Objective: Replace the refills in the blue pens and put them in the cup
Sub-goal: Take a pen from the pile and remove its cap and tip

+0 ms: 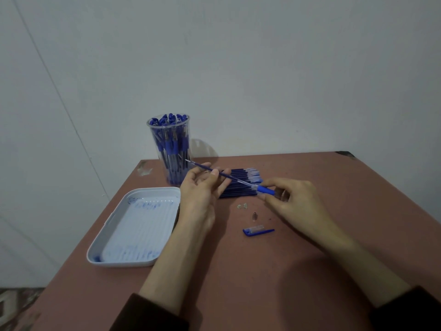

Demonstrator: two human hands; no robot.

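Hands [200,189] [293,197] on refill [205,167] and pen barrel [266,190]

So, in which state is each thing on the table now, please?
cup: upright, packed with blue pens.
tray: flat, ink-stained.
pen barrel: held by right hand, uncapped, tip off.
refill: pinched by left hand, one end in pen barrel.
pen cap: off, lying on table.
metal tip: detached, lying on table.
spare refills: stacked flat on table.

left hand [202,187] pinches refill [202,166], right hand [293,199] pen [266,190]
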